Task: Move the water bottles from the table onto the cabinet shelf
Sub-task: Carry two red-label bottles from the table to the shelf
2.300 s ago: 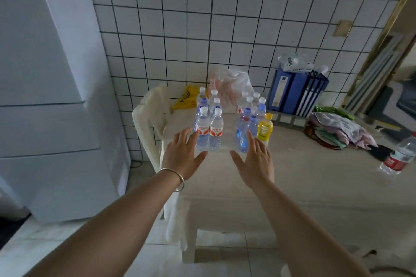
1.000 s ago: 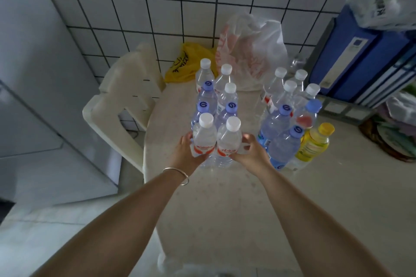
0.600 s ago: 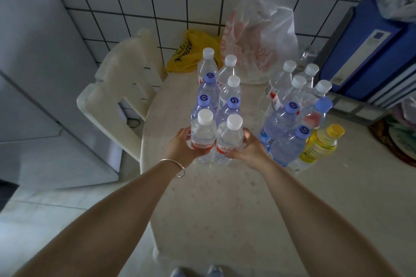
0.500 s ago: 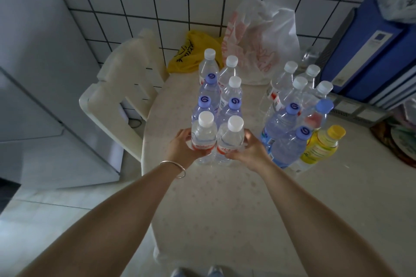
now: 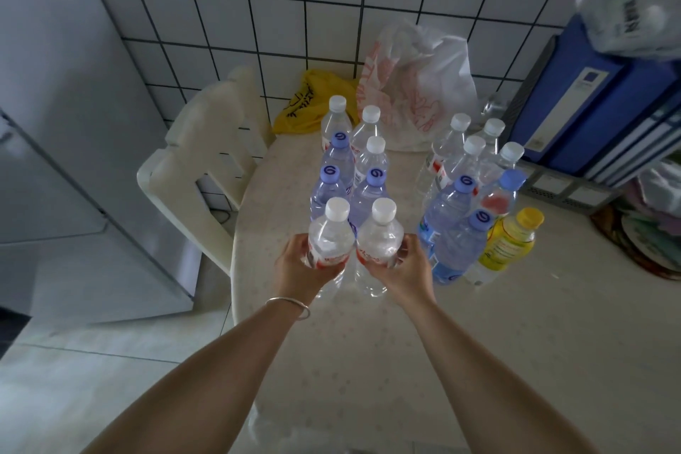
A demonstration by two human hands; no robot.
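Note:
Two clear white-capped water bottles with red labels stand side by side at the near end of a double row. My left hand [image 5: 300, 269] grips the left bottle [image 5: 329, 236] and my right hand [image 5: 403, 271] grips the right bottle [image 5: 379, 238]. Behind them stand several more bottles [image 5: 365, 177], some with blue caps. A second cluster of bottles [image 5: 462, 192] stands to the right on the cream table [image 5: 405, 361]. The white cabinet [image 5: 70, 144] is at the left; no shelf shows.
A yellow drink bottle [image 5: 510, 241] stands right of the second cluster. A white plastic bag [image 5: 420, 92] and a yellow bag [image 5: 313, 101] lie against the tiled wall. Blue binders [image 5: 597, 99] stand at the right. A cream plastic chair [image 5: 206, 158] sits between table and cabinet.
My hands reached forward from the open table and closed around the two front bottles. Over the last half second the two bottles seem to have lifted slightly; the grip is unchanged.

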